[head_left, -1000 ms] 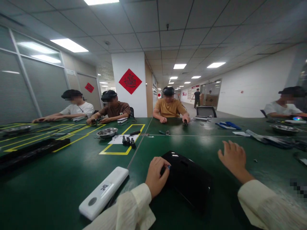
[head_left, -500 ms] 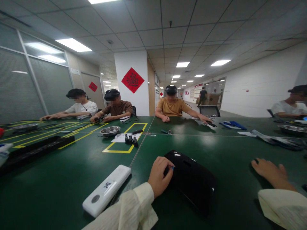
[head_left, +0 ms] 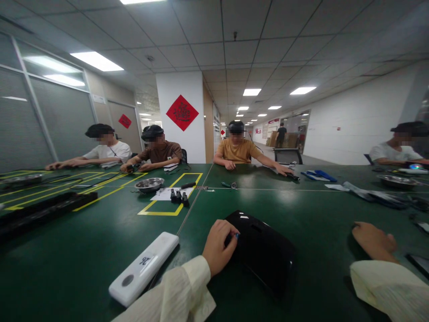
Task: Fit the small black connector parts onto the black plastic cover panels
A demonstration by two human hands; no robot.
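My left hand (head_left: 219,246) is closed, thumb and fingers pinching a small blue piece (head_left: 237,235) whose kind I cannot make out. It rests by the left edge of a glossy black curved panel (head_left: 264,255), which lies on the green table before me. Well to the right of the panel, my right hand (head_left: 375,241) lies low over the table with its fingers curled in. Whatever it may hold is hidden. A dark flat device (head_left: 418,264) lies to the right of that hand, partly cut off by the frame.
A white oblong device (head_left: 144,268) lies left of my forearm. Farther off are black cylindrical parts (head_left: 179,197), a metal bowl (head_left: 149,184), pliers (head_left: 229,185) and a long black tray (head_left: 47,214). Across the table, a person (head_left: 237,150) reaches sideways. Plastic bags (head_left: 372,197) lie at right.
My right hand has moved right and down, away from the panel, and its fingers have curled. My left hand keeps its pinch beside the panel. The person opposite has stretched an arm out rightward.
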